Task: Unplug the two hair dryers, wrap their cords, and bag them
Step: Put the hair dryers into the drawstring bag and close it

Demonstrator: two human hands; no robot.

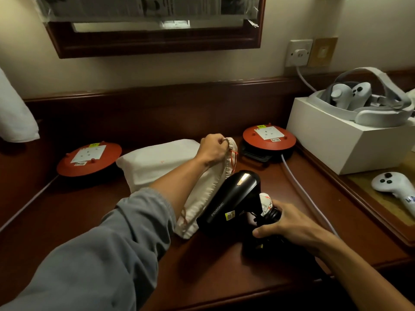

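A black hair dryer (pixel 229 200) hovers just over the wooden desk (pixel 213 270), nozzle end toward the mouth of a cream drawstring bag (pixel 202 198). My right hand (pixel 289 225) grips its handle together with the wrapped black cord and a white tag. My left hand (pixel 213 149) pinches the gathered rim of that bag and lifts it, red drawstring dangling. Behind it lies a second, fuller white bag (pixel 157 162); what is inside is hidden.
Two red cable reels with sockets sit at the back: one left (pixel 88 159), one right (pixel 269 138), a pale cable (pixel 301 187) running from it. A white box (pixel 350 142) holding a headset stands at right. A white controller (pixel 393 187) lies beside it. Wall socket (pixel 298 52) above.
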